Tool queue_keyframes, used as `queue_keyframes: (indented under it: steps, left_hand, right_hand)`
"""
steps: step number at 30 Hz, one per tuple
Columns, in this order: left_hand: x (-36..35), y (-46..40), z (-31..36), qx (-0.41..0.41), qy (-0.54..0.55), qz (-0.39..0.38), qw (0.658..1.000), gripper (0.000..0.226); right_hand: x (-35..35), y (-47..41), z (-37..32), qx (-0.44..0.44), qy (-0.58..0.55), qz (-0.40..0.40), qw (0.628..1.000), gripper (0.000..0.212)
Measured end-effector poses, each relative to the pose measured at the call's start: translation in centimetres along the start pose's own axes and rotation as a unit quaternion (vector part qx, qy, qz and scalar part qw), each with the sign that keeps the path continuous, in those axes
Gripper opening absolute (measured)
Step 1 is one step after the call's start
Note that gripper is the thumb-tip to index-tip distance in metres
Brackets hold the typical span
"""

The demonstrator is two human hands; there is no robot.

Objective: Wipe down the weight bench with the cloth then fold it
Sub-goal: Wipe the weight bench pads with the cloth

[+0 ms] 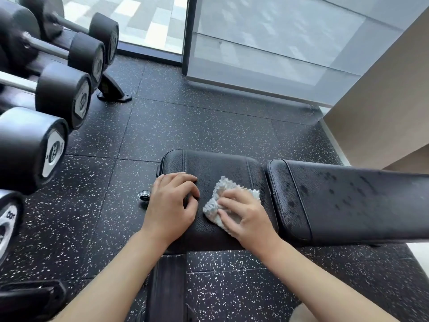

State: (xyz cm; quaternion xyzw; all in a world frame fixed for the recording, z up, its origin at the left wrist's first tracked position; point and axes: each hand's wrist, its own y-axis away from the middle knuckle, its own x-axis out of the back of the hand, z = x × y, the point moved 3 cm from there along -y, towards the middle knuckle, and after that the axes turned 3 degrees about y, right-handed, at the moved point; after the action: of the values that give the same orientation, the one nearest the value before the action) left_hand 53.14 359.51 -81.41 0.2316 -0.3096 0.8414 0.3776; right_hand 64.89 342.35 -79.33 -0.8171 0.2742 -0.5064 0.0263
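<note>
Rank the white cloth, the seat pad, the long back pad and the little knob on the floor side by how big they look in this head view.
1. Back pad, though it runs out of frame.
2. Seat pad.
3. Cloth, partly hidden under the right hand.
4. Knob, partly hidden behind the left hand.

The counter [222, 168] is black with a pebbled leather grain; its long pad to the right carries darker wet-looking blotches; the cloth [222, 194] lying on the counter is white with a nubbly weave; the floor [185, 126] round the counter is black flecked with white specks; the dumbbells [62, 98] left of the counter are black with silver bars and white end caps.
</note>
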Motion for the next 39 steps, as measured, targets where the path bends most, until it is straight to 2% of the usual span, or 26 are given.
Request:
queue_keyframes:
  steps: [3,8,10,12,15,19,21,27,29,34,37,39]
  left_hand:
    - [-0.1,0.0,0.0,0.002,0.003,0.002,1.000,0.010]
    - [-0.1,-0.1,0.0,-0.002,0.006,0.004,1.000,0.010]
    - [-0.1,-0.1,0.1,-0.002,0.005,0.003,1.000,0.010]
    - [0.0,-0.2,0.1,-0.001,0.003,0.003,1.000,0.010]
    - [0.0,-0.1,0.2,0.002,0.001,-0.002,1.000,0.010]
    - [0.0,-0.1,0.0,0.010,0.009,-0.002,1.000,0.011]
    - [0.1,-0.1,0.0,0.013,0.014,0.000,1.000,0.010]
    - [0.1,-0.1,0.1,0.011,0.014,0.007,1.000,0.010]
    - [0.1,-0.1,0.1,0.010,0.012,0.009,1.000,0.010]
    - [0.0,-0.1,0.1,0.006,0.005,0.006,1.000,0.011]
    - [-0.1,0.0,0.0,-0.007,-0.015,-0.008,1.000,0.011]
    - [-0.2,0.0,0.2,-0.026,-0.036,-0.015,0.999,0.012]
  right_hand:
    - [1.2,0.3,1.6,0.020,0.010,-0.011,1.000,0.013]
    - [1.6,-5.9,4.6,-0.113,0.045,0.066,0.990,0.015]
    - [0.7,-7.2,4.0,-0.139,0.036,0.083,0.986,0.017]
    - [-0.3,-7.0,2.5,-0.125,0.031,0.073,0.989,0.018]
    - [-0.7,-4.4,0.3,-0.054,0.023,0.043,0.997,0.018]
    - [0.5,-0.4,0.5,0.000,0.004,-0.009,1.000,0.024]
    - [1.5,-0.2,2.0,-0.013,0.008,-0.011,1.000,0.024]
    - [1.4,-4.8,3.9,-0.146,0.029,0.060,0.987,0.020]
    - [0.5,-5.1,2.6,-0.131,0.042,0.052,0.989,0.023]
    - [0.3,-0.3,-0.5,-0.028,0.000,-0.029,0.999,0.023]
    - [1.7,2.9,0.7,-0.015,-0.004,-0.063,0.998,0.021]
    - [2.9,3.4,2.8,-0.036,0.006,-0.042,0.998,0.020]
